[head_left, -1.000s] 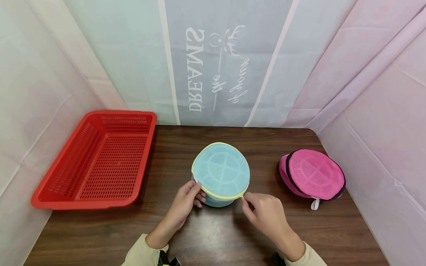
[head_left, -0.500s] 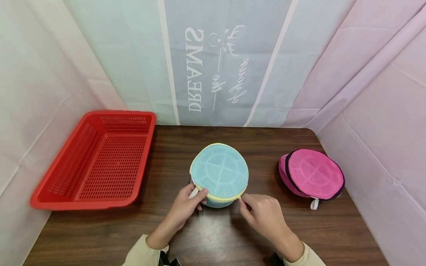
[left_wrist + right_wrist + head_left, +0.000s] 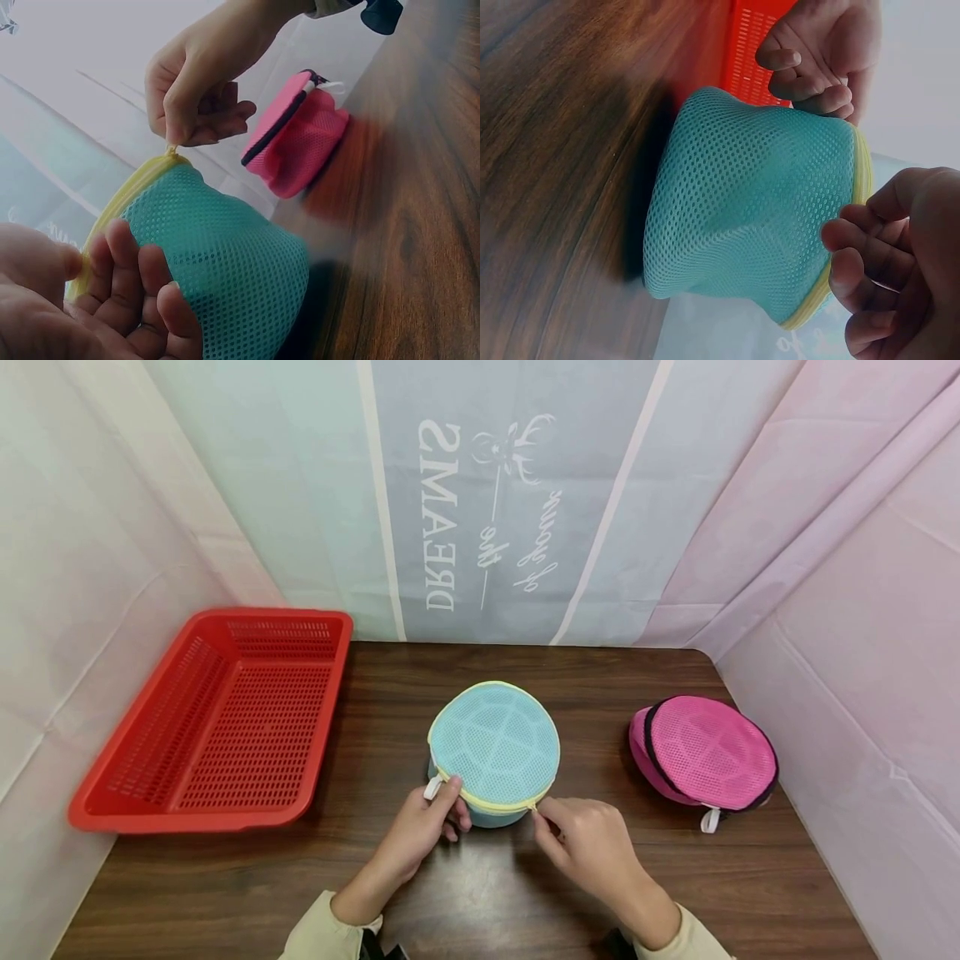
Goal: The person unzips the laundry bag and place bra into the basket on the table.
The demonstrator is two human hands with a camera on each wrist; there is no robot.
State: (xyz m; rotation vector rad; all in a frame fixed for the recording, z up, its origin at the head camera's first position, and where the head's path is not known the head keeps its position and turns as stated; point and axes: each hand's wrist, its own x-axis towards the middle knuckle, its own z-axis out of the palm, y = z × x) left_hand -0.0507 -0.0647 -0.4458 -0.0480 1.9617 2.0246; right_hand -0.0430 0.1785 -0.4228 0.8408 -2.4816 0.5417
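Observation:
A round light-blue mesh laundry bag (image 3: pixel 495 743) with a yellow zipper rim stands upright on the brown table, its top panel lying over it. My left hand (image 3: pixel 423 827) pinches the near-left rim between thumb and fingers, beside a small white loop tab (image 3: pixel 432 787). At the near-right rim, my right hand (image 3: pixel 588 839) pinches the zipper pull (image 3: pixel 533 807) between thumb and forefinger. The left wrist view shows that pinch at the end of the yellow zipper (image 3: pixel 142 176). In the right wrist view the mesh side (image 3: pixel 735 202) looks slightly dented. Whatever is inside cannot be made out.
A red perforated plastic basket (image 3: pixel 318 760) stands on the left of the table. To the right sits a pink mesh laundry bag (image 3: pixel 712 756) with a black zipper rim and a white tab. Printed curtains (image 3: pixel 300 485) enclose the back and sides.
My right hand has moved slightly left along the near rim with the zipper pull. My left thumb has shifted onto the rim, right of the white tab, which now sticks out free.

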